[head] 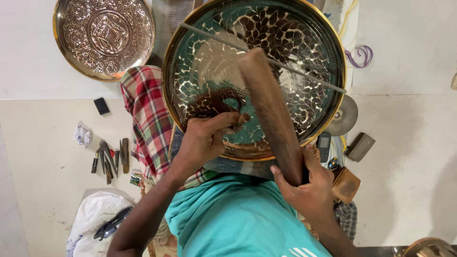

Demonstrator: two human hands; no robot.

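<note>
A large round brass tray (304,28) with a fine leaf pattern and green-tinted patches leans in front of me. My left hand (207,135) pinches a small metal punch against the lower middle of the tray's face. My right hand (307,183) grips the lower end of a long brown wooden mallet (269,102), whose upper end is raised over the tray's middle. A thin straight rod (309,78) lies across the tray's face.
A second engraved brass tray (104,35) lies at the upper left. A red checked cloth (147,114) hangs by the big tray. Several small hand tools (110,159) lie on the pale floor at left, with a white cloth (95,221) below. A grey block (360,146) sits right.
</note>
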